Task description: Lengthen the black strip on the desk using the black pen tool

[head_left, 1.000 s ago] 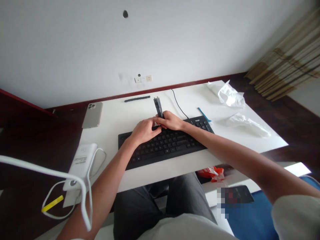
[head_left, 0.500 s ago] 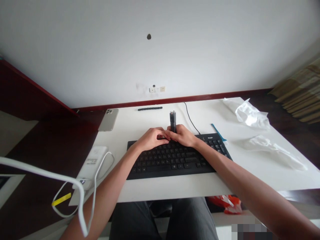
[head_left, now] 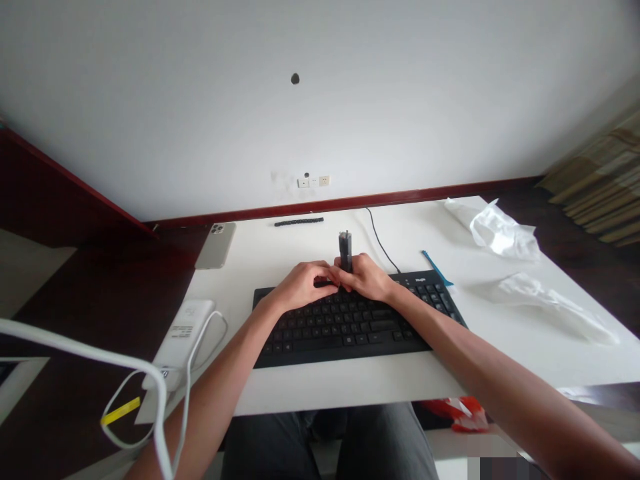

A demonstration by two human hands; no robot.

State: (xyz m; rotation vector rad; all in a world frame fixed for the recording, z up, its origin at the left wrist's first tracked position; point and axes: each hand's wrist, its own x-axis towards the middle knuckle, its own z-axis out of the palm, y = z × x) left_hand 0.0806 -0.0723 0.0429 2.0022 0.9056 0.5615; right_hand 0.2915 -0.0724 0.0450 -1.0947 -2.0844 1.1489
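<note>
A black keyboard (head_left: 350, 327) lies across the white desk (head_left: 400, 380). My right hand (head_left: 367, 277) is closed round a small dark upright tool (head_left: 345, 250) at the keyboard's top key row. My left hand (head_left: 303, 285) sits right beside it, fingers curled and pinched at the same spot on the top row. What the left fingers hold is hidden. The two hands touch each other.
A phone (head_left: 216, 245) lies at the desk's back left, a black strip (head_left: 299, 221) near the wall. A white power bank (head_left: 183, 333) with white cable (head_left: 130, 373) sits left. A blue tool (head_left: 436, 267) and crumpled plastic bags (head_left: 500, 230) lie right.
The view swung from tilted to level a second ago. Since then my hands have stayed at the top key row, with the dark tool upright and only slightly shifted.
</note>
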